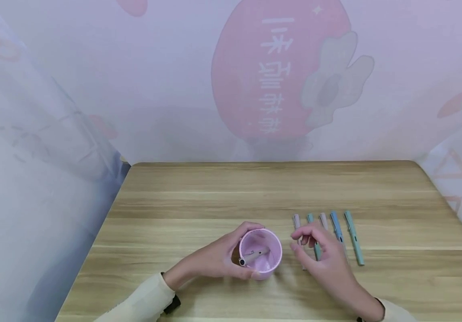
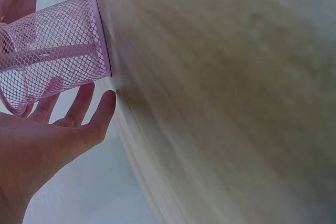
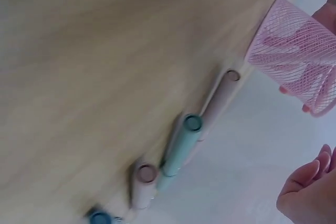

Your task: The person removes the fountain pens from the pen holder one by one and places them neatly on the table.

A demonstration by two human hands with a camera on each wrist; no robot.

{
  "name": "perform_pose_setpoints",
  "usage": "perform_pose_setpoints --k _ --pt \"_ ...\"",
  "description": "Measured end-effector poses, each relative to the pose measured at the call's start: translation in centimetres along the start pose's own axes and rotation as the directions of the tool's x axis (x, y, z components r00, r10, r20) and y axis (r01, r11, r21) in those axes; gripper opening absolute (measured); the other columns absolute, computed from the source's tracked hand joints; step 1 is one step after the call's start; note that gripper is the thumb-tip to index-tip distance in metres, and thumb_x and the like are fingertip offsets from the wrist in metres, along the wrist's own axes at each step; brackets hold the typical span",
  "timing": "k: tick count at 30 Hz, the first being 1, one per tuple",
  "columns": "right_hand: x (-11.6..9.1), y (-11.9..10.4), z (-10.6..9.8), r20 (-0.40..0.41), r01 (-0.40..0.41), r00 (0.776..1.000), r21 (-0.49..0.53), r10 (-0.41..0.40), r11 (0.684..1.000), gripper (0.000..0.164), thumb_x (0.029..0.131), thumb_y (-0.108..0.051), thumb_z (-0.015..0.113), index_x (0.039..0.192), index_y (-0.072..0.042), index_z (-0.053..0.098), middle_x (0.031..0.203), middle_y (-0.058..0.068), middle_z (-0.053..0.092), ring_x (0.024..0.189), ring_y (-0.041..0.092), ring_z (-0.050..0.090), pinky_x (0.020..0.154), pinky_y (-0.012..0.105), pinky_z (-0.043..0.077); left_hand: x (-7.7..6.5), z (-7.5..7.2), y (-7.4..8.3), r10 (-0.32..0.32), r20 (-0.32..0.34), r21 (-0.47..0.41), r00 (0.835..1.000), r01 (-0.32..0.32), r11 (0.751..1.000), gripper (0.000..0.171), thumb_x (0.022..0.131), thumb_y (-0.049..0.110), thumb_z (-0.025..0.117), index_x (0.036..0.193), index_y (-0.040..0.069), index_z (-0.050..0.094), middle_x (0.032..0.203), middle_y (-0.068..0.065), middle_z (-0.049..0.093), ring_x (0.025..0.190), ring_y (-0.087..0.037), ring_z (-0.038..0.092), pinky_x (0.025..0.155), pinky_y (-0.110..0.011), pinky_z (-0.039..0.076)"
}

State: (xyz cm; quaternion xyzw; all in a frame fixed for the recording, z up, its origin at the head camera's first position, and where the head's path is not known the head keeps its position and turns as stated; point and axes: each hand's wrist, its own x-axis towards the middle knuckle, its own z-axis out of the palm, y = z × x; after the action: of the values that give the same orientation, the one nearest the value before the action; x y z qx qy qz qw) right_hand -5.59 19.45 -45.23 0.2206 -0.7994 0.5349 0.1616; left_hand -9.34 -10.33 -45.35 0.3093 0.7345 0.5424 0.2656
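Note:
My left hand (image 1: 231, 252) grips a pink mesh pen holder (image 1: 260, 275), its thumb and fingers on opposite sides of the rim. Inside the holder leans one pale pen (image 1: 251, 257). In the left wrist view, the holder's mesh wall (image 2: 58, 40) shows the pen through it, and its base is at the tabletop. My right hand (image 1: 325, 259) hovers just right of the holder, over the row of pens, fingers loosely bent with nothing between them. It partly covers a lilac pen (image 1: 297, 221), a green pen (image 1: 310, 218) and another lilac pen (image 1: 323, 219).
Right of those pens lie a blue pen (image 1: 337, 228) and a light green pen (image 1: 353, 237), roughly parallel. All rest on a wood-grain table (image 1: 214, 201). A pale printed curtain (image 1: 166, 89) hangs behind the table's back edge and along both sides.

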Motion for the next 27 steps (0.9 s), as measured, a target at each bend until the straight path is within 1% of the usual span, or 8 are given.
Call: perform_pose_setpoints --k 3,7,11,16,20,23,27 --pt "0.1 -0.3 0.4 0.006 0.008 1.000 0.006 -0.008 1.000 0.037 0.088 0.006 0.084 0.111 -0.021 0.074 0.102 -0.005 0.071 0.088 0.020 0.060 0.077 0.025 0.049 0.0 0.0 0.0 0.001 0.002 0.001 1.000 -0.001 1.000 0.094 0.088 0.030 0.091 0.164 0.034 0.037 0.150 -0.008 0.056 0.127 -0.023 0.060 0.103 -0.040 0.055" --pt "0.3 -0.7 0.9 0.028 0.001 1.000 0.012 -0.001 1.000 0.034 0.089 0.003 0.085 0.111 -0.021 0.074 0.103 -0.006 0.070 0.089 0.019 0.060 0.078 0.026 0.048 0.0 0.1 0.0 0.012 -0.001 -0.013 1.000 -0.012 1.000 0.092 0.088 0.029 0.091 0.163 0.036 0.038 0.150 -0.008 0.056 0.128 -0.025 0.060 0.104 -0.041 0.054" --pt "0.4 -1.0 1.3 0.051 -0.016 0.999 0.036 0.014 0.999 0.032 0.091 0.000 0.085 0.111 -0.022 0.075 0.102 -0.007 0.069 0.089 0.020 0.059 0.078 0.029 0.047 0.0 0.1 0.1 0.019 -0.001 -0.024 1.000 -0.019 1.000 0.090 0.088 0.029 0.091 0.161 0.038 0.039 0.150 -0.008 0.056 0.129 -0.026 0.060 0.105 -0.041 0.054" --pt "0.2 -1.4 1.8 0.061 -0.036 0.998 0.041 0.034 0.998 0.030 0.091 -0.002 0.086 0.110 -0.022 0.075 0.099 -0.008 0.068 0.084 0.020 0.055 0.073 0.033 0.043 0.1 0.3 0.2 0.020 0.006 -0.021 1.000 -0.020 1.000 0.089 0.089 0.030 0.090 0.160 0.040 0.039 0.149 -0.007 0.056 0.126 -0.025 0.060 0.103 -0.040 0.054" --pt "0.2 -1.6 2.1 0.069 -0.033 0.997 0.028 0.031 0.999 0.030 0.090 -0.004 0.087 0.110 -0.024 0.076 0.100 -0.009 0.070 0.081 0.020 0.054 0.069 0.034 0.042 0.1 0.3 0.2 0.019 0.010 -0.028 1.000 -0.018 0.999 0.087 0.090 0.030 0.090 0.160 0.040 0.039 0.148 -0.010 0.057 0.124 -0.025 0.062 0.101 -0.040 0.056" --pt "0.1 -1.8 2.4 0.083 -0.025 0.996 0.032 0.023 0.999 0.034 0.090 -0.004 0.087 0.111 -0.027 0.075 0.101 -0.009 0.070 0.083 0.020 0.054 0.071 0.033 0.042 0.1 0.4 0.3 0.017 0.009 -0.031 1.000 -0.017 0.999 0.087 0.090 0.030 0.090 0.160 0.040 0.039 0.148 -0.011 0.056 0.123 -0.026 0.062 0.100 -0.040 0.057" --pt "-0.1 -1.8 2.9 0.103 -0.011 0.995 0.057 0.005 0.998 0.034 0.088 -0.004 0.089 0.112 -0.024 0.074 0.102 -0.006 0.068 0.087 0.019 0.056 0.077 0.031 0.045 0.3 0.4 0.2 0.028 0.007 -0.036 1.000 -0.028 0.999 0.087 0.090 0.029 0.090 0.160 0.038 0.040 0.148 -0.009 0.057 0.123 -0.027 0.063 0.098 -0.041 0.058"
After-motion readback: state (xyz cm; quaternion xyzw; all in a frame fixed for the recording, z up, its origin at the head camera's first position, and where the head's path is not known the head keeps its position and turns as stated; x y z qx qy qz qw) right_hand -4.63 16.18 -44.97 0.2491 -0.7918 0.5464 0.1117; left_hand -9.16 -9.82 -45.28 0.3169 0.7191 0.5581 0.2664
